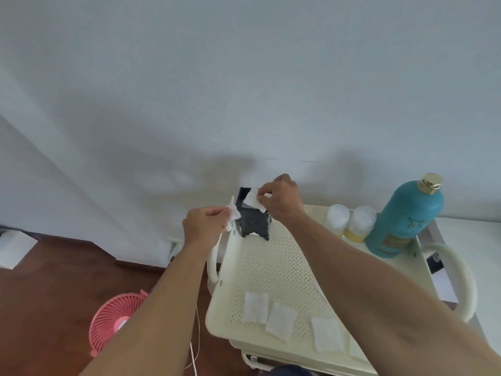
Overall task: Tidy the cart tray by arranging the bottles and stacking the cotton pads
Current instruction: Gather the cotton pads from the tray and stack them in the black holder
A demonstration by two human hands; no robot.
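Note:
A cream perforated cart tray [273,270] fills the lower middle. In its far left corner stands a black box [253,219]. My right hand [282,198] pinches a white cotton pad [253,200] over the box's open top. My left hand [206,226] grips another white cotton pad [233,213] just left of the box. Three loose cotton pads [254,307], [280,321], [326,334] lie flat along the tray's near edge. At the far right stand a tall teal bottle [406,221] with a gold cap and two small clear-capped bottles [336,218], [359,223].
A white wall rises right behind the cart. The cart has looped handles on the left [212,264] and right [461,278]. A pink fan [115,321] sits on the wooden floor at lower left, with a thin white cord [196,337] hanging nearby.

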